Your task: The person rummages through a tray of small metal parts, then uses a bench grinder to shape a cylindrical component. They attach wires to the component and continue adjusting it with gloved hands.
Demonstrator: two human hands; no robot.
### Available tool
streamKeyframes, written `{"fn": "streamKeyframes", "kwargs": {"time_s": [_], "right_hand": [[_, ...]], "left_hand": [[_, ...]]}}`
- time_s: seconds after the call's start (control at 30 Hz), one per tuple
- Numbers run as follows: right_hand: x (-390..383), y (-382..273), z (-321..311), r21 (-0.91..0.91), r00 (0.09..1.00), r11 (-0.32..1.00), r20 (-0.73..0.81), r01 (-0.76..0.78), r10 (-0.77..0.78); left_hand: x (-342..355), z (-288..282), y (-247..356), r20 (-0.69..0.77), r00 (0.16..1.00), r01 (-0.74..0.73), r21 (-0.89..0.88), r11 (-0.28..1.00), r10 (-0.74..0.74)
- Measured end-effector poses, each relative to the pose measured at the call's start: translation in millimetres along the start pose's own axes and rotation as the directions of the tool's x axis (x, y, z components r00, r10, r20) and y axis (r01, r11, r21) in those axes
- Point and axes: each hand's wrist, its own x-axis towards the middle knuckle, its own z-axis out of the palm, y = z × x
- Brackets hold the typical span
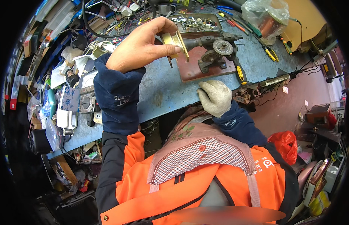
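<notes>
In the head view, the left hand [138,45] is bare and raised over the blue workbench [163,90], its fingers curled narrowly around a brass lock part [175,44]. The thumb presses the brass piece from below and the fingertips close on it from above, so the part sits at the tip of the hand, on its right side, with a thin brass plate edge and a short pin sticking down past the thumb. The part is held just beside the small hand-cranked machine [215,50], near its left end; whether it touches the machine's spindle cannot be told.

The machine stands on a reddish-brown base plate [193,69] toward the far right part of the bench. A yellow-and-black handled tool [240,73] lies just right of that plate. Behind the machine, near the far edge, sits a metal tray of keys and small metal bits [197,23].

The right hand [215,96] wears a grey knit glove and rests at the near edge of the bench, just in front of the base plate, fingers bent loosely downward and holding nothing that can be seen. It is well apart from the brass part.

Toward the left edge of the bench lies a multimeter [87,101], and a clear plastic bag [266,15] sits at the far right corner.
</notes>
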Motion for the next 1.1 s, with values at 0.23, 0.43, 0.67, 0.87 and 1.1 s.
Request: {"fn": "streamKeyframes", "kwargs": {"time_s": [0.23,0.43,0.67,0.87,1.1], "right_hand": [[-0.4,0.6,-1.8,-0.009,1.000,1.000,0.011,-0.004,0.004],[-0.6,0.9,-1.9,-0.019,1.000,1.000,0.020,-0.002,0.002],[0.0,-0.3,-0.5,-0.005,1.000,1.000,-0.002,0.000,0.000],[2.9,-3.9,-3.9,-0.005,0.998,1.000,0.055,-0.031,0.031],[1.5,-4.4,0.0,0.009,0.999,1.000,0.040,-0.025,0.024]], "left_hand": [[-1.0,-0.7,2.0,0.024,0.999,0.041,-0.063,0.997,-0.040],[-2.5,0.7,7.0,0.022,0.998,0.049,0.146,0.988,-0.053],[-7.4,1.4,9.0,0.052,0.997,-0.065,0.322,0.944,0.051],[-2.2,-0.9,9.4,0.069,0.996,0.038,0.299,0.954,-0.061],[1.3,-15.9,-11.7,0.168,0.986,-0.005,0.085,0.996,-0.009]]}}
